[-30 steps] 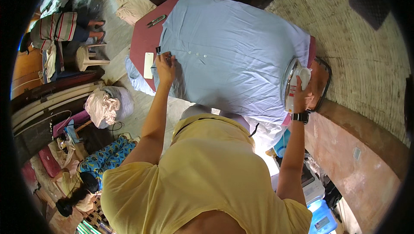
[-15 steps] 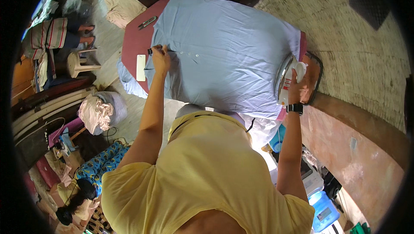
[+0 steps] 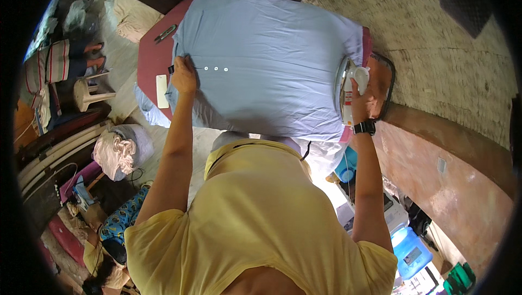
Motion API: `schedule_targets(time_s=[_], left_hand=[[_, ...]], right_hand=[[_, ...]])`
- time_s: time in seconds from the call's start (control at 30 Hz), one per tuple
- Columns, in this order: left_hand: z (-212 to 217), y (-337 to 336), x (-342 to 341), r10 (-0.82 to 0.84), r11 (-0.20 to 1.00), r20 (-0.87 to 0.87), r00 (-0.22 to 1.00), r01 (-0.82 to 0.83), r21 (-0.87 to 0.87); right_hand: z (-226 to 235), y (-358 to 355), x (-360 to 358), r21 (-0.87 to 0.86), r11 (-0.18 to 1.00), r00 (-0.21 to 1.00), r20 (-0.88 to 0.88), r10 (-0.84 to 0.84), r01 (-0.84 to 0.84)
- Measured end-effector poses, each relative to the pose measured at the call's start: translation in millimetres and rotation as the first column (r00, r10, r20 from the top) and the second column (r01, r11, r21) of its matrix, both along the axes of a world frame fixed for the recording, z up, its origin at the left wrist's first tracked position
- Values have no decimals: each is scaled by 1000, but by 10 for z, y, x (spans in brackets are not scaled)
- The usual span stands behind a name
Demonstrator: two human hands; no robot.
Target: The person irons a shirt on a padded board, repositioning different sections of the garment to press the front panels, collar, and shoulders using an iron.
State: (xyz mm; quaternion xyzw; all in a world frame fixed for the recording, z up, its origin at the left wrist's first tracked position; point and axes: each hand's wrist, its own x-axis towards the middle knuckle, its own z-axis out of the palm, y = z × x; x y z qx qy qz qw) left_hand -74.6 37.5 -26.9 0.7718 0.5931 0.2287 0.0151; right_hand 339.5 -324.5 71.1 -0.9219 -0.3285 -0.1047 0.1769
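1. A pale blue cotton shirt (image 3: 272,66) is spread flat over a dark red padded ironing board (image 3: 152,56), and nearly the whole top is covered by it; bare red surface is seen only at the left end and as a thin strip at the right end.
2. A short row of small white buttons (image 3: 216,69) is seen on the shirt near its left end, just beside the left hand.
3. The left hand (image 3: 184,76) is laid on the shirt at the left end of the board, fingers curled down onto the fabric by the placket. Whether cloth is pinched or only pressed cannot be told.
4. The right hand (image 3: 363,95) is closed around the white handle of a steam iron with a silver soleplate (image 3: 348,91); the grip is firm on the handle. The iron is stood tilted on its side at the right end of the board, its soleplate faced toward the shirt and touching the shirt's right edge.
5. A black wristwatch (image 3: 364,127) is worn on the right wrist.
6. A dark wire-rimmed iron rest (image 3: 387,85) is seen beyond the right end of the board, behind the right hand.
7. On the bare left end, a small pair of metal snips (image 3: 165,33) is noted near the far edge, and a narrow cream-coloured rectangular block (image 3: 161,90) near the near-left edge, close to the left hand but apart from it.
8. A yellow short-sleeved top is worn by the person.
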Motion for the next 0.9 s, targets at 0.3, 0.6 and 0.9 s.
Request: schedule_targets(time_s=[0.3,0.6,0.9], left_hand=[[30,-51,37,28,1000,113,993,-29,10],[2,-29,-22,-22,1000,121,992,22,0],[-1,-9,-16,-11,1000,122,992,13,-12]], right_hand=[[62,84,-47,63,998,996,-87,15,-9],[270,-66,-34,2,958,919,-279,277,-288],[10,-161,136,-52,816,814,-135,566,-576]])
